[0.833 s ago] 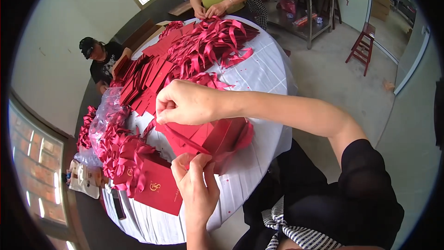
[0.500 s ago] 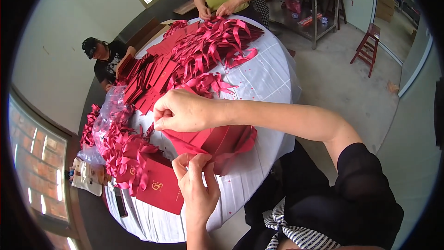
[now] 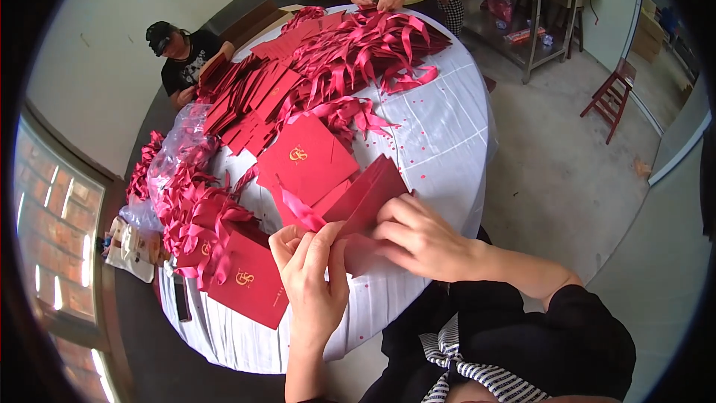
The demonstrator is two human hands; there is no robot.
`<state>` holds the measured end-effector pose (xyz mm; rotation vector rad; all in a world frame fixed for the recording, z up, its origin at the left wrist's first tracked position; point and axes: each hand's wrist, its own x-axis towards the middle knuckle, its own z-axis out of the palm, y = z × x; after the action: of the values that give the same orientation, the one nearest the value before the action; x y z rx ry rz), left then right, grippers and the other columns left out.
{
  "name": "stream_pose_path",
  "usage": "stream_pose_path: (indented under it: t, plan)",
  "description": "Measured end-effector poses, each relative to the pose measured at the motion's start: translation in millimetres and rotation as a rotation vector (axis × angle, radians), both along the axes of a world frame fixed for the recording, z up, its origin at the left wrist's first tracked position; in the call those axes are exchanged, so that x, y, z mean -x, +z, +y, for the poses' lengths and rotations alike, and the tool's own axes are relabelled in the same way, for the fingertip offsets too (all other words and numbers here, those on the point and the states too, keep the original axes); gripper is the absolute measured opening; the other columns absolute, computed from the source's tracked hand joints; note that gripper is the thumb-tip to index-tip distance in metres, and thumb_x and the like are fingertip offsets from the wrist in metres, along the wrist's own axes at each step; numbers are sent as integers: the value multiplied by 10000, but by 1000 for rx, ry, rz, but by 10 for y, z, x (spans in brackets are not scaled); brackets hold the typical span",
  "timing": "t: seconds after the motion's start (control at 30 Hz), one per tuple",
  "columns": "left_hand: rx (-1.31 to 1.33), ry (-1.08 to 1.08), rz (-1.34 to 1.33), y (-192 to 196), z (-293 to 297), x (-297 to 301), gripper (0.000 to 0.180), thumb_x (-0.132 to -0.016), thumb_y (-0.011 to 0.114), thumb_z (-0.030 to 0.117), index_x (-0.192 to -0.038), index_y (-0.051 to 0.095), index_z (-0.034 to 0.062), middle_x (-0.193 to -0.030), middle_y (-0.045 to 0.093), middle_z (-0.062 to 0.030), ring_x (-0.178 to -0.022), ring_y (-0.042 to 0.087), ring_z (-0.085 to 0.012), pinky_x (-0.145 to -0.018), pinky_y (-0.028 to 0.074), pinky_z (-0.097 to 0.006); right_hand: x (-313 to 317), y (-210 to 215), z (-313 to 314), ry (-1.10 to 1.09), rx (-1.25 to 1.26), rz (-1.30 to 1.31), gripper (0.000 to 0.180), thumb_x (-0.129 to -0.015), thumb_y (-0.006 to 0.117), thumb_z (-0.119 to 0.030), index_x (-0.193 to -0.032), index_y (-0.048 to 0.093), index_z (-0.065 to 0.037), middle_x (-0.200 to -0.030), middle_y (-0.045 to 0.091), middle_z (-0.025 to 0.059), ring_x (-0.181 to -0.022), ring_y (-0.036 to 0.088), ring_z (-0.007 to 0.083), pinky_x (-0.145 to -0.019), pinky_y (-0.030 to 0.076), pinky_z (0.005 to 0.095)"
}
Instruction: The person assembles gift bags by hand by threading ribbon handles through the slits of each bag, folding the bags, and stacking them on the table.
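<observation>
A dark red paper gift bag [image 3: 373,186] is between my hands above the near part of the table. My left hand [image 3: 317,276] is closed in a pinch at its left edge, with a pink-red satin ribbon [image 3: 300,209] rising from the fingertips. On the bag's right side, my right hand [image 3: 425,237] is closed with bent fingers; its lower fingers are blurred. Just beyond lie flat red bags [image 3: 302,153] with a gold emblem. Left of my left hand, another red bag [image 3: 250,280] lies beside a heap of ribbons [image 3: 198,220].
The round table wears a white cloth [image 3: 451,116]. Ribboned bags [image 3: 365,48] and stacked bags [image 3: 257,93] cover its far side. Clear plastic [image 3: 179,142] and a phone [image 3: 181,298] lie left. Two people work across the table. A red stool [image 3: 611,97] stands right.
My right hand has moved down and right, from above the bags to the held bag's right side. My left hand stays pinched near the same place. The view has shifted slightly.
</observation>
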<state>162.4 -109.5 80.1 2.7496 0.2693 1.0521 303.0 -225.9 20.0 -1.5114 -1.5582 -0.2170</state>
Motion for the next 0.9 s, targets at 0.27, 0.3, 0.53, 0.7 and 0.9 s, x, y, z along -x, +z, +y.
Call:
stream_pose_path:
  t: [0.27, 0.3, 0.53, 0.7, 0.9]
  plan:
    - [-16, 90, -2, -8, -57, -48, 258, -755, 632, -47, -995, 634, 48, -834, 532, -101, -858, 455, -289, -806, 383, -378, -233, 117, -472, 331, 331, 778, 85, -920, 564, -81, -947, 556, -1, -739, 628, 78, -692, 596, 150, -630, 463, 298]
    - [-14, 135, -5, 1, -68, -47, 258, -756, 630, -45, -998, 633, 48, -898, 528, -112, -880, 457, -294, -804, 385, -384, -260, 119, -525, 307, 362, 755, 92, -924, 560, -80, -960, 554, 4, -732, 630, 75, -674, 596, 138, -621, 461, 285]
    - [-145, 63, 182, 132, -97, -191, 470, -721, 522, -110, -1166, 573, 30, -1044, 515, -135, -962, 470, -316, -872, 376, -404, -503, 33, -920, 120, 317, 686, 117, -903, 587, -55, -986, 593, 28, -763, 654, 71, -640, 603, 93, -574, 484, 243]
    - [-193, 64, 163, 152, -61, -305, 303, -824, 635, 92, -1113, 578, 21, -817, 611, -77, -821, 518, -247, -734, 361, -367, -555, 28, -1017, 57, 130, 891, 94, -878, 599, 7, -969, 608, 29, -789, 647, 75, -651, 614, 104, -588, 499, 214]
    - [-107, 46, 93, 111, 57, -460, 94, -797, 642, 61, -885, 614, 42, -700, 613, -73, -703, 502, -244, -681, 358, -362, -599, -20, -952, 128, -247, 1022, 91, -838, 660, 11, -917, 617, 9, -864, 659, 76, -731, 607, 90, -662, 493, 221]
